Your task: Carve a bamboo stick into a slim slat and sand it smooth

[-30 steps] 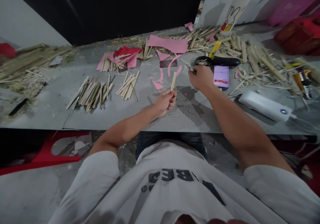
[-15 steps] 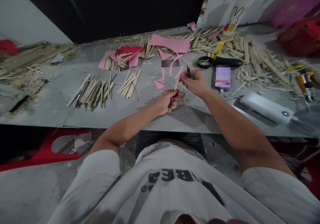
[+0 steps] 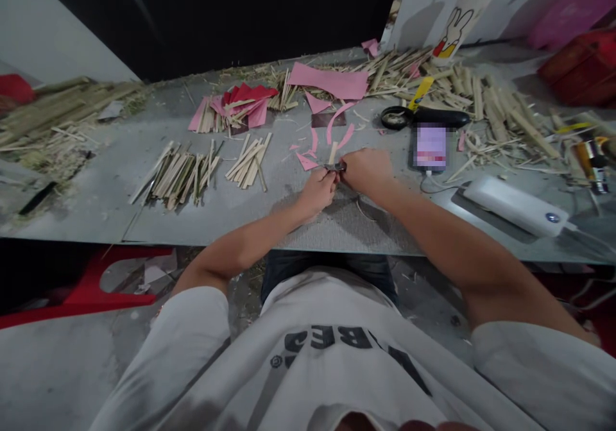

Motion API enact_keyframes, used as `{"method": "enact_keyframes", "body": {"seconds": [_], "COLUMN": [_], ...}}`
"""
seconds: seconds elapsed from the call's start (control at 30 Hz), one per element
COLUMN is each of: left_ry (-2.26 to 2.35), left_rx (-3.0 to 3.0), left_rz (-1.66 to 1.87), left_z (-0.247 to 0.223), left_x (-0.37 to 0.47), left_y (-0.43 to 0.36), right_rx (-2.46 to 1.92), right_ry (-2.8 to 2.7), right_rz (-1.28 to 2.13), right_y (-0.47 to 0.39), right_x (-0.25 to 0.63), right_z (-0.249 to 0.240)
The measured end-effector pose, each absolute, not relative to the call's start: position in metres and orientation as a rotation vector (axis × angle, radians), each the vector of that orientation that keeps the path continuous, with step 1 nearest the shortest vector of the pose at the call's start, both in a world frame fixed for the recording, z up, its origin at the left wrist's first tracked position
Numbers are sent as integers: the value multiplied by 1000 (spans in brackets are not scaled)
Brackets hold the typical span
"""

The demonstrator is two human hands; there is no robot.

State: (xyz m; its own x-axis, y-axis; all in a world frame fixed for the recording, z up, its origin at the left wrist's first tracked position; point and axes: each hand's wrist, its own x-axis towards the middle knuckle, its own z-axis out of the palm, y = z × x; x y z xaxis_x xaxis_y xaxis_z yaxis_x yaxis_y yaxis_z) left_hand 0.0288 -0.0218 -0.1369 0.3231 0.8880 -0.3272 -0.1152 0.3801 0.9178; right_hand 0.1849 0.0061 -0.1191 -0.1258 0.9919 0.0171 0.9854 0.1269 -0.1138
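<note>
My left hand is closed around a pale bamboo strip, whose far end sticks up beyond my fingers. My right hand is wrapped round a small knife; its handle is mostly hidden in the fist. The blade lies across the strip, just at my left fingertips. Beyond the hands lie curved pink paper strips and a pink scrap. To the left are a small bunch of bamboo strips and a larger pile.
Pink and red paper lies with more strips farther back. A phone, a black-handled tool and a white power bank with a cable are on the right. A cup stands behind bamboo scraps.
My right hand has come down and left to meet my left hand. The knife, which pointed up and away, now lies sideways across the bamboo strip.
</note>
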Motion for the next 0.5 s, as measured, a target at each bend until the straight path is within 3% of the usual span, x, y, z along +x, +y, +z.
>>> {"method": "enact_keyframes", "body": {"seconds": [0.33, 0.5], "left_ry": [1049, 993], "left_rx": [918, 964], "left_rz": [768, 656], "left_z": [-138, -142], "left_x": [24, 29], "left_y": [-27, -35], "right_rx": [-1985, -2194], "right_ry": [-2121, -1819], "right_rz": [135, 79], "right_y": [24, 52], "right_x": [190, 231], "right_z": [-128, -128]}}
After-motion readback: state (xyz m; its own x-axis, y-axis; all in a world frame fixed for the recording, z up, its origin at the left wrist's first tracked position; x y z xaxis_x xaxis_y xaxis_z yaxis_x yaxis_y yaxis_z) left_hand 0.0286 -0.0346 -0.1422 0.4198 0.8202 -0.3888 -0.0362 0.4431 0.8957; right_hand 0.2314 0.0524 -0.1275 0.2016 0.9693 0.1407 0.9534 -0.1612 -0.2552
